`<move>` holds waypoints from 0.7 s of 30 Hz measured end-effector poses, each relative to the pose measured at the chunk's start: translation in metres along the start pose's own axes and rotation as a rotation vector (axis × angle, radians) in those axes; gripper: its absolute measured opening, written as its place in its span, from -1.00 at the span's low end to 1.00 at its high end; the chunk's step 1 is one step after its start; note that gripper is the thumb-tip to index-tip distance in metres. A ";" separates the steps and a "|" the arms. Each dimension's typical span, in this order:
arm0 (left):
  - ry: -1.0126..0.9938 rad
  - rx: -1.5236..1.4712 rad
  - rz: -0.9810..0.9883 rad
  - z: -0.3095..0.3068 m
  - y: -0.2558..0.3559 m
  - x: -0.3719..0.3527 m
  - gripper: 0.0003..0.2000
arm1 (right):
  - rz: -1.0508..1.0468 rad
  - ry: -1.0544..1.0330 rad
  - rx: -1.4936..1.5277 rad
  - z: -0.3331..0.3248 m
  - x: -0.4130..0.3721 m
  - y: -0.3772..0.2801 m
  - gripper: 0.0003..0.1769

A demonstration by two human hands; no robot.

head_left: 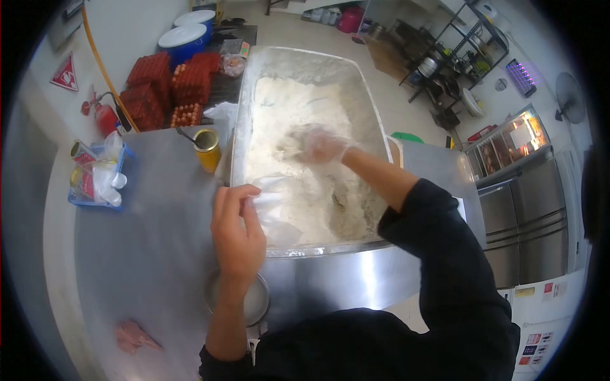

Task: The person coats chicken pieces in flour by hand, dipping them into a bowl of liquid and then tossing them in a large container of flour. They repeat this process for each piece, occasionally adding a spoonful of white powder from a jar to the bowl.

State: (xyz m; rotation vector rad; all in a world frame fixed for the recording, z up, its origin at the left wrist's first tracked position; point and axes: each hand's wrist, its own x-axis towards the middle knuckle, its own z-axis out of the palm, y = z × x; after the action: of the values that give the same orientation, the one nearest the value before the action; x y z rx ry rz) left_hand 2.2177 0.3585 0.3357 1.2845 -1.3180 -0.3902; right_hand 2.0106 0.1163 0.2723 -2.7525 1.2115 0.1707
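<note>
A large metal tub (246, 95) full of white flour (298, 105) stands on the steel table. At its near left corner my left hand (238, 228) pinches the edge of a thin white plastic bag (272, 203), which hangs over the flour inside the tub. My right hand (323, 146), in a clear plastic glove, is down in the flour near the middle. It is smeared by motion, and its fingers are hidden. Under my left forearm sits a round metal pan (257, 301). A pale pink piece of raw meat (133, 336) lies at the table's near left.
Left of the tub stands a yellow can (207, 155) with a handle sticking out. A blue basket (95, 202) holds bottles and bags. Behind the steel table (152, 254) are red egg trays (146, 98) and blue lidded barrels (184, 39). A lit display case (511, 146) stands right.
</note>
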 end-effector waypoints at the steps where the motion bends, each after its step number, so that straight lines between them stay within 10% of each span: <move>1: -0.007 0.002 -0.011 -0.001 0.001 -0.001 -0.81 | -0.144 0.041 -0.065 0.003 -0.001 -0.007 -0.23; 6: -0.012 -0.029 -0.028 -0.004 0.000 -0.001 -0.81 | -0.245 -0.377 0.520 -0.020 -0.019 -0.003 -0.24; 9: -0.001 -0.041 -0.026 -0.004 -0.003 -0.002 -0.81 | -0.329 -0.317 0.277 0.002 -0.052 0.005 -0.16; 13: -0.017 -0.074 -0.042 -0.006 0.000 0.000 -0.81 | 0.140 -0.652 0.237 -0.060 -0.097 -0.046 0.13; 21: -0.026 -0.062 -0.024 -0.002 -0.003 -0.004 -0.80 | 0.072 -0.215 -0.130 -0.009 -0.108 -0.099 0.07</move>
State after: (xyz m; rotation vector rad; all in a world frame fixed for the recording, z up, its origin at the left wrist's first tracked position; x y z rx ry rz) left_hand 2.2196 0.3618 0.3324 1.2486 -1.3035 -0.4625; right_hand 2.0118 0.2600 0.3050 -2.7105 1.2822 0.5567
